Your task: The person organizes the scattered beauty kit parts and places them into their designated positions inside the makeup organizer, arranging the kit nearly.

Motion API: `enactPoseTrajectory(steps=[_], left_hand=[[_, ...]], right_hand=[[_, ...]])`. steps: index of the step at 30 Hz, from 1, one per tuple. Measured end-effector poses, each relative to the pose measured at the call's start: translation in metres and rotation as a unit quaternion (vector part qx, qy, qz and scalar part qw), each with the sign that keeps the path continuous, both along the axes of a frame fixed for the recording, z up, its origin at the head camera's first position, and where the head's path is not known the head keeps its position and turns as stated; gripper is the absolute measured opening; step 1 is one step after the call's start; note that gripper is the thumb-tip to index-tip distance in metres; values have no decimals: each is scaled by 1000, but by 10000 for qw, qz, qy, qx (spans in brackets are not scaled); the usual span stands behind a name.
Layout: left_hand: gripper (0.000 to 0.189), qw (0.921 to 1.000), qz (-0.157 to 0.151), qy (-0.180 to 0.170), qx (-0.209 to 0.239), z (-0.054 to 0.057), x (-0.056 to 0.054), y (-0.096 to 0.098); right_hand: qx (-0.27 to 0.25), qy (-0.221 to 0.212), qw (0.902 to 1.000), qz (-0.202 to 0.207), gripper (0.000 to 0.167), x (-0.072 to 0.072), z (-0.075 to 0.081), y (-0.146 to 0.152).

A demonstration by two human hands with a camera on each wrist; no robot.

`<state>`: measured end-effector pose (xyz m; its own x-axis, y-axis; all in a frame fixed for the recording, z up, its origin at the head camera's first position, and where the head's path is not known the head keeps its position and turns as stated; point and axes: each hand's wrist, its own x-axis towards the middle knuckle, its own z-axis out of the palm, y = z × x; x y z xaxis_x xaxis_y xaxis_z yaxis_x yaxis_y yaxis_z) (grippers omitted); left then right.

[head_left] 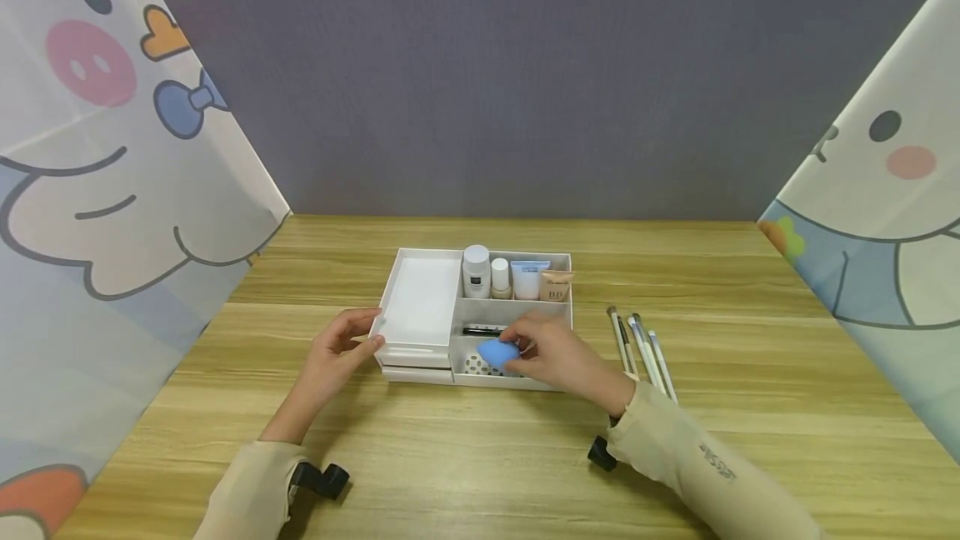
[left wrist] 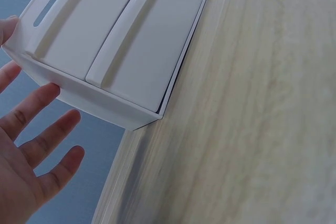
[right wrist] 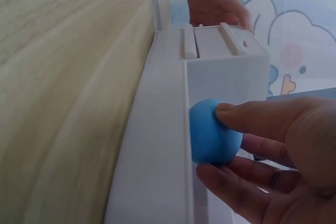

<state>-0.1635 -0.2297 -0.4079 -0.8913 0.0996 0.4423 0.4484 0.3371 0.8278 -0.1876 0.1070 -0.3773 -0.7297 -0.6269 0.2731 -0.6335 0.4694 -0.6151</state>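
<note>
A white makeup organizer [head_left: 417,298] stands on the table, with a flat top section and two drawers [left wrist: 142,51] at its left. My left hand [head_left: 335,354] touches the organizer's left side near the front corner, its fingers spread and fairly straight. With thumb and fingers, my right hand [head_left: 558,357] pinches a blue makeup sponge [head_left: 497,353] over the front right compartment. A dotted surface [head_left: 480,367] shows beneath the sponge. Just behind it, a slim black pencil-like item [head_left: 480,332] lies in the middle compartment, partly covered by the right hand.
In the back compartment stand a white bottle [head_left: 476,272], a smaller white-capped bottle [head_left: 500,277], a pale blue-and-white tube [head_left: 529,279] and a beige BB tube [head_left: 556,285]. Several makeup brushes [head_left: 647,352] lie right of the organizer, partly behind the right forearm.
</note>
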Motion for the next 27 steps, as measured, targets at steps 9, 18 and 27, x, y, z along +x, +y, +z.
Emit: enactPoseTrajectory(steps=[9, 18, 27], left_hand=[[32, 9997, 46, -186, -121, 2, 1, -1], [33, 9997, 80, -212, -99, 3, 1, 0], [32, 9995, 150, -255, -139, 3, 2, 0]], right_hand=[[219, -54, 9997, 6, 26, 0, -9, -11], [357, 16, 9994, 19, 18, 0, -11, -13], [399, 53, 9992, 9, 18, 1, -11, -13]])
